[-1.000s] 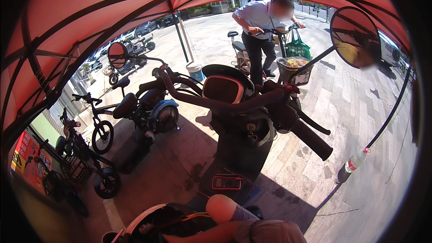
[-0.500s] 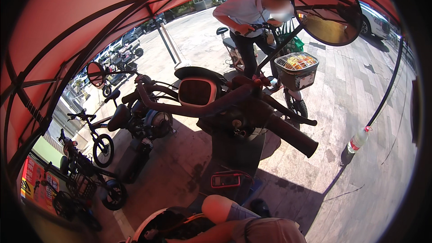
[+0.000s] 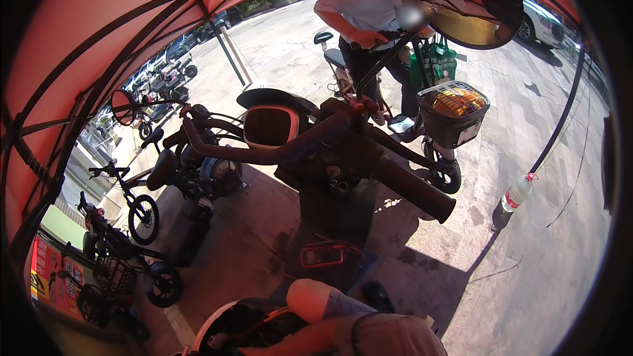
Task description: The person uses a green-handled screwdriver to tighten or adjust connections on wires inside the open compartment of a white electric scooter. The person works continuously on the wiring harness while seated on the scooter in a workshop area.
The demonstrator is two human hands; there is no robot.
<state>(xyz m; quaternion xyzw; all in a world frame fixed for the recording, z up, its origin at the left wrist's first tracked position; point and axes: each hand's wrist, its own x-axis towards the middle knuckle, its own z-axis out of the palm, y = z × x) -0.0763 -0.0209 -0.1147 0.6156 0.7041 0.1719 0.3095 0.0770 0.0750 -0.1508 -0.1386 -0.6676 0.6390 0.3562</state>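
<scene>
A: One scooter, centre; two mirrors, one plastic bottle right of it. Baskets?

B: One black basket behind the scooter, orange goods inside. The wearer's hands: out of sight, grip cannot tell.

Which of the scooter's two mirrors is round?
The left mirror, small and round on its stalk above the left handlebar end. The right mirror is a larger oval, close to the camera beside the other person.

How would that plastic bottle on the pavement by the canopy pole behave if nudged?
The plastic bottle stands upright on a narrow base, so it would probably tip easily. It is round, so once down it would likely roll across the paving. How full it is cannot be told.
</scene>
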